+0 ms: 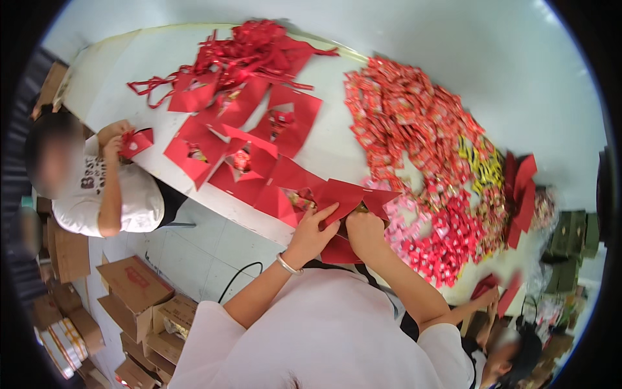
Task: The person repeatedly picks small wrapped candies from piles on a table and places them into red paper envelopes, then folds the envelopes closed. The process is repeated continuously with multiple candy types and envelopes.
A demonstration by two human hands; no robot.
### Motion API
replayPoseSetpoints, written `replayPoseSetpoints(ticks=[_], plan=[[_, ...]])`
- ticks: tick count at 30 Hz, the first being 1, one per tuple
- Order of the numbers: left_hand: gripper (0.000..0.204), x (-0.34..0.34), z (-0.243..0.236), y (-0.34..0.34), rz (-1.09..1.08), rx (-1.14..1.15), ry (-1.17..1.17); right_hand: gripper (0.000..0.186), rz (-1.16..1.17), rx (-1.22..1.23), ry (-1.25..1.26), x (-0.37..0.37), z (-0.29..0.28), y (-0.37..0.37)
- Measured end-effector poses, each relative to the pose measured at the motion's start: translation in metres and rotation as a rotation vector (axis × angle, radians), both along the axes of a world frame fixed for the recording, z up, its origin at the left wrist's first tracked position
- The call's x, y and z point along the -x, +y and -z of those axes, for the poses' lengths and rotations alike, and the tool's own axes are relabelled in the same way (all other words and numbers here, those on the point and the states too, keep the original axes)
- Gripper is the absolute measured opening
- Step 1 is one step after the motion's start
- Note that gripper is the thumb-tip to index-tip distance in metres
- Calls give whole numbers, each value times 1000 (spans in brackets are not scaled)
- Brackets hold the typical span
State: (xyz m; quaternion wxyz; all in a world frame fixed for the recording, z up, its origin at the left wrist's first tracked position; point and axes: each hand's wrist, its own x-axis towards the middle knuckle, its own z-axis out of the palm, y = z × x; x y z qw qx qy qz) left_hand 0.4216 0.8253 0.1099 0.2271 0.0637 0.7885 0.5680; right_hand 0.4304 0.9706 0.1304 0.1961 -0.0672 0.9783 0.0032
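Note:
My left hand [314, 236] grips the side of a red folded paper box [340, 194] at the table's near edge, thumb and fingers closed on the card. My right hand [366, 233] is curled, its fingertips down in the box's opening; whatever they hold is hidden. A bit of gold wrapper shows beside those fingers. Just left of my hands stands another open red box [277, 202] with wrapped sweets inside. Beyond it, several more open boxes [241, 162] hold sweets too.
Red ribbons [249, 48] lie heaped at the far left. Red packets [402, 110], yellow packets [483, 165] and pink-red sweets [447, 240] are piled to the right. One co-worker [110, 188] handles a red box at left; another [502, 350] works at lower right. Cartons [136, 285] stand on the floor.

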Motion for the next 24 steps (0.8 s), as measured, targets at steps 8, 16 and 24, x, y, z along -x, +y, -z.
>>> replayPoseSetpoints(ticks=[8,16,24], plan=[[38,54,-29,-85,-262,-128,-14,19,-424,485,517,56,-38,-42],[43,127,-59,-108,-115,-221,-234,14,-492,737,661,107,-40,-32],[49,186,30,-24,215,-138,-295,16,-185,353,612,90,-17,34]])
